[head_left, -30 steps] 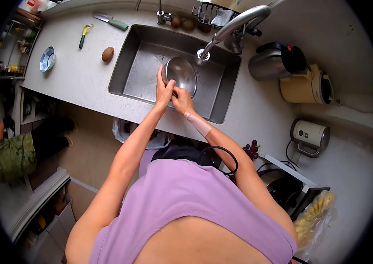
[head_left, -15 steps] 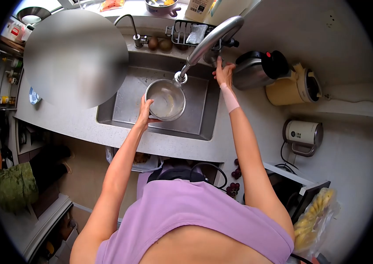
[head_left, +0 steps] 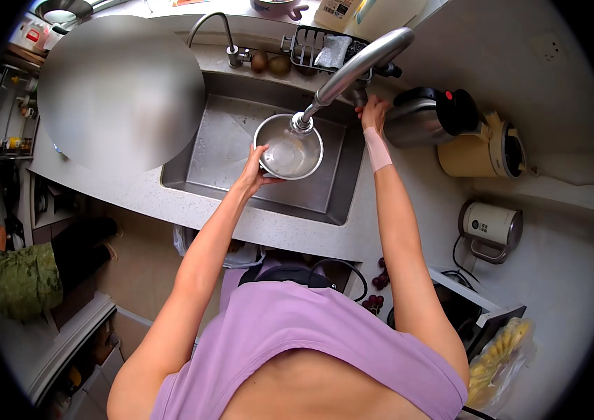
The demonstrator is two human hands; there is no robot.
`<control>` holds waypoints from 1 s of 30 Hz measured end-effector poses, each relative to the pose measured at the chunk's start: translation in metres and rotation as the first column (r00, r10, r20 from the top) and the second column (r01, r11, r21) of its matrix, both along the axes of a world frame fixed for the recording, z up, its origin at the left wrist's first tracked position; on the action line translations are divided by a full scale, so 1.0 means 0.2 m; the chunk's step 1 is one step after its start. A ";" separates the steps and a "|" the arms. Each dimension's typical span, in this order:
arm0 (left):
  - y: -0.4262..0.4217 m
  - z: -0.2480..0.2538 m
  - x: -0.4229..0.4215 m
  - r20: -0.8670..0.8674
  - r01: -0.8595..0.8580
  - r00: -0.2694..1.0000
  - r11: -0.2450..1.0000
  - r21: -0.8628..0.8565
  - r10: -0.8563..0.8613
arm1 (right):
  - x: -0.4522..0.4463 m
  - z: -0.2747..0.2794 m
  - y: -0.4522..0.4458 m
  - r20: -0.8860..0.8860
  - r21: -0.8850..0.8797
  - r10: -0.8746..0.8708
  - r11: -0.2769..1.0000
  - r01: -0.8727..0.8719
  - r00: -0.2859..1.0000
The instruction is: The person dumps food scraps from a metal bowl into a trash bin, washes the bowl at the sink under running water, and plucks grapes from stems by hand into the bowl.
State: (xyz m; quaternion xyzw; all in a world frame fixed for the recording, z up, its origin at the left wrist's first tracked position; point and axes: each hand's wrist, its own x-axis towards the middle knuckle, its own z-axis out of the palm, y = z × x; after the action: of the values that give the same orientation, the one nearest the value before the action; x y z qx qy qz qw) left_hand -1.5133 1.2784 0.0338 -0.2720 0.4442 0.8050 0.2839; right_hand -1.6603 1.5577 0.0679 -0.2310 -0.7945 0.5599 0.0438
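My left hand [head_left: 255,172] grips the near left rim of a round metal bowl [head_left: 290,155], thumb over the edge and fingers underneath. The bowl is tilted slightly over the steel sink [head_left: 223,133], directly below the spout of the curved faucet [head_left: 342,80]. Inside it I see a little cloudy wetness or residue. My right hand [head_left: 374,113] reaches to the faucet's base, its fingers closed at the handle [head_left: 358,96], which they partly hide. A pinkish band covers my right wrist.
Right of the sink stand a steel kettle [head_left: 419,119], a cream jug [head_left: 475,150] and a cream appliance [head_left: 491,229]. Behind it are a small tap [head_left: 235,56], brown round items [head_left: 269,63] and a black rack [head_left: 311,45]. Another person [head_left: 27,280] is at the far left.
My left hand has brought the bowl right, so the spout's end now overlaps its far rim. My right hand stays at the faucet handle, its fingers more curled. The view has shifted slightly.
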 end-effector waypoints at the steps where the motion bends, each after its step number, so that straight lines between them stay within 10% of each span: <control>1: 0.00 -0.01 0.00 0.013 0.003 1.000 1.000 0.014 -0.003 | 0.00 -0.01 0.00 -0.015 -0.015 -0.020 1.000 0.020 1.000; 8: 0.02 0.01 0.02 0.005 0.055 0.998 0.998 0.015 -0.055 | 0.03 0.01 0.00 0.098 -0.160 -0.049 0.985 0.064 0.994; 11: 0.04 0.07 0.02 -0.019 0.074 0.997 0.995 -0.063 -0.075 | 0.25 -0.07 -0.13 0.003 -0.437 -0.026 0.899 0.024 1.000; 13: 0.06 0.05 0.03 -0.028 0.136 0.990 0.991 -0.001 -0.136 | 0.48 -0.19 -0.34 0.198 -0.798 0.356 0.600 -0.061 0.913; 17: 0.11 -0.06 0.01 -0.059 0.288 0.956 0.957 0.024 -0.286 | 0.56 -0.11 -0.62 0.208 -0.787 0.231 0.617 0.022 0.951; 21: 0.11 -0.05 -0.09 0.003 0.297 0.954 0.946 -0.130 -0.299 | 0.66 -0.12 -0.67 0.162 -0.446 0.650 0.720 -0.533 0.742; 25: 0.02 0.08 -0.15 -0.116 0.405 0.897 0.898 -0.174 -0.427 | 0.65 0.10 -0.49 0.697 0.082 0.697 0.160 -0.984 0.172; 26: 0.03 0.08 -0.16 -0.125 0.416 0.889 0.892 -0.179 -0.440 | 0.67 -0.15 -0.43 0.595 0.404 0.715 0.128 -0.906 0.366; 27: 0.06 0.07 -0.15 -0.122 0.422 0.888 0.892 -0.164 -0.442 | 0.66 -0.27 -0.42 0.593 0.407 0.711 0.140 -0.903 0.378; 29: 0.11 0.06 -0.15 -0.115 0.432 0.886 0.889 -0.151 -0.450 | 0.63 -0.35 -0.48 0.035 0.453 0.730 0.597 -0.662 0.683; 30: 0.15 0.06 -0.15 -0.136 0.416 0.886 0.888 -0.194 -0.444 | 0.63 -0.35 -0.53 0.040 0.128 0.688 0.715 -0.687 0.724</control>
State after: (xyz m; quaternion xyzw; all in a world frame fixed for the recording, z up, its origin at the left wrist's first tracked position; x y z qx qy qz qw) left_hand -1.5442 1.3077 0.0463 -0.1159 0.5796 0.7045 0.3927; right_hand -1.5338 1.4518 -0.0027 0.0869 -0.8589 0.4827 -0.1477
